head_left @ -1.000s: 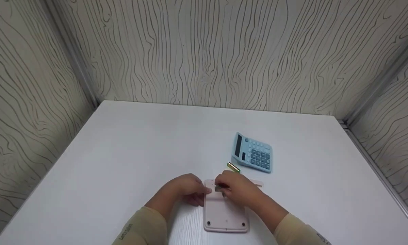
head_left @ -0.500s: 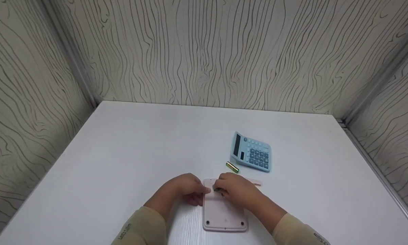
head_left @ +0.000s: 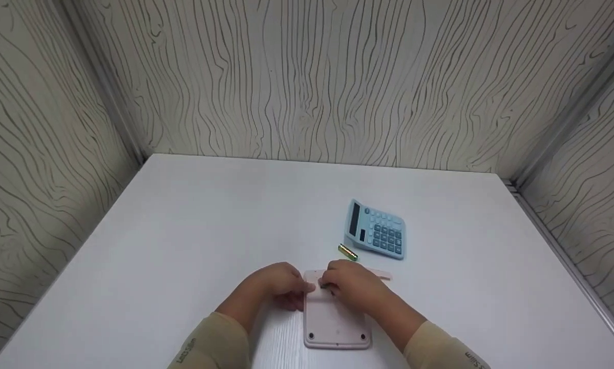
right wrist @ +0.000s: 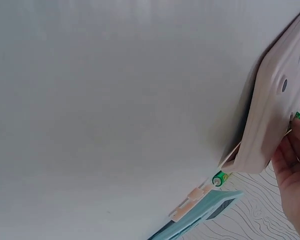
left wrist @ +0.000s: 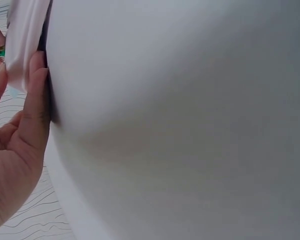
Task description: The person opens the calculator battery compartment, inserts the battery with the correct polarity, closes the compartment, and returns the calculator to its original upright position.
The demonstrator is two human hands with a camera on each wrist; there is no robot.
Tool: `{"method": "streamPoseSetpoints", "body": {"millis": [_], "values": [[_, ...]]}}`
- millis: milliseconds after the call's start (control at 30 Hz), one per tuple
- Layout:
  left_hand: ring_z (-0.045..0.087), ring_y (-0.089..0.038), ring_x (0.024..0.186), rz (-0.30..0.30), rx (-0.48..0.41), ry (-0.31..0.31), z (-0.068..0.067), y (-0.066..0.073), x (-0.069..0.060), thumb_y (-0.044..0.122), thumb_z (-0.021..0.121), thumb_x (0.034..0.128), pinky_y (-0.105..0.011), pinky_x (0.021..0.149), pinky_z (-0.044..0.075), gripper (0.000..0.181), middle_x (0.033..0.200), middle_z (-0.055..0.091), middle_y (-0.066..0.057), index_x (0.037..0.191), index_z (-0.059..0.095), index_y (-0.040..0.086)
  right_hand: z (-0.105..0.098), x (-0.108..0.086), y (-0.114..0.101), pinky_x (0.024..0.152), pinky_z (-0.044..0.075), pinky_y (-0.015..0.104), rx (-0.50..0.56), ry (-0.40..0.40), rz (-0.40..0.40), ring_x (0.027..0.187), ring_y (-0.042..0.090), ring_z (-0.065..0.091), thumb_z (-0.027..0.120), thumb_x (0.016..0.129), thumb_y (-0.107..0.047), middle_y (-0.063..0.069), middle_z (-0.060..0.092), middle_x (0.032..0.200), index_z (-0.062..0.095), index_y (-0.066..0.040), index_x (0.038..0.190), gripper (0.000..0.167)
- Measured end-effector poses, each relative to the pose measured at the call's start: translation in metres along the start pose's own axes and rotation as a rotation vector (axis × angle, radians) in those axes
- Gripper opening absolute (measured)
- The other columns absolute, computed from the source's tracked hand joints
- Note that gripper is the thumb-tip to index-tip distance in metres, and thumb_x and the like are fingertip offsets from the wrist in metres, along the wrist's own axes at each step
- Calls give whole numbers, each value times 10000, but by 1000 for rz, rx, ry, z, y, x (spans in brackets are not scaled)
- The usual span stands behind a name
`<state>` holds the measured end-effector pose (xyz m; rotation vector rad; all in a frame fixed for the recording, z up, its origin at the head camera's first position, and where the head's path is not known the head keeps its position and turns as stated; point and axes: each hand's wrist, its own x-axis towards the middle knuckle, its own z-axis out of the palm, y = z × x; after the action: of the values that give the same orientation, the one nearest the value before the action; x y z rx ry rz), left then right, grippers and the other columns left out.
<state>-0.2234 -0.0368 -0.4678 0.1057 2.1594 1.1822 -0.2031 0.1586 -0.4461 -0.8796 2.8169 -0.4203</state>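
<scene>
A pink calculator (head_left: 333, 325) lies face down near the table's front, its back with dark round feet upward. My left hand (head_left: 281, 283) grips its left edge, thumb on the back and fingers at the side. Over the far part of the back, my right hand (head_left: 355, 286) pinches a green battery (right wrist: 298, 116), mostly hidden by the fingers. The slot beneath these fingers is largely covered by the hand. A second green-gold battery (head_left: 347, 252) lies on the table just beyond the right hand. Right of the calculator sits a pink battery cover (head_left: 383, 274), partly behind the hand.
A light blue calculator (head_left: 377, 230) lies face up beyond the loose battery, to the right. The white table (head_left: 209, 205) meets wood-grain patterned panels (head_left: 307, 82) at the back and sides.
The right fingers have lowered slightly onto the pink calculator's back, and less of the pinched battery shows. The left hand keeps its hold. The whole scene shifts slightly left in the head view.
</scene>
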Motion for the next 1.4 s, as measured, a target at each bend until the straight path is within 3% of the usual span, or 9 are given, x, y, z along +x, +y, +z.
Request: {"method": "streamPoseSetpoints", "body": {"millis": [367,667,833,1133,1400], "values": [[649,-153,602,6,30,0,1,1,-2,319,658,826,-276,573,526,263,670,683,-81,792,650,59,4,0,7,681,474,221,-8,40,-63,740,48,499,611,871,-189,-94,568,833,712,-183,1013,174],[643,-159,600,-21,47,13,0,3,-3,318,666,820,-276,570,520,264,674,680,-79,788,646,56,3,0,8,689,475,215,71,-14,22,759,46,482,592,884,-247,-107,557,861,727,-198,945,157],[650,-167,608,-16,31,4,0,2,-3,309,668,819,-281,576,526,258,681,681,-83,791,646,54,5,0,9,663,467,199,60,38,-28,727,38,473,605,874,-208,-107,556,821,731,-173,949,150],[639,-153,586,-22,28,10,1,3,-1,321,665,819,-274,561,522,267,675,681,-81,780,656,57,9,-4,14,773,489,278,52,82,-14,846,87,549,629,849,-153,-89,626,882,692,-219,1065,235],[632,-142,576,-38,-4,10,1,4,-1,311,671,815,-269,558,521,261,686,686,-93,783,652,53,-2,-10,15,870,469,338,86,-18,-26,982,128,572,578,890,-170,-79,637,1018,641,-222,1159,281]]}}
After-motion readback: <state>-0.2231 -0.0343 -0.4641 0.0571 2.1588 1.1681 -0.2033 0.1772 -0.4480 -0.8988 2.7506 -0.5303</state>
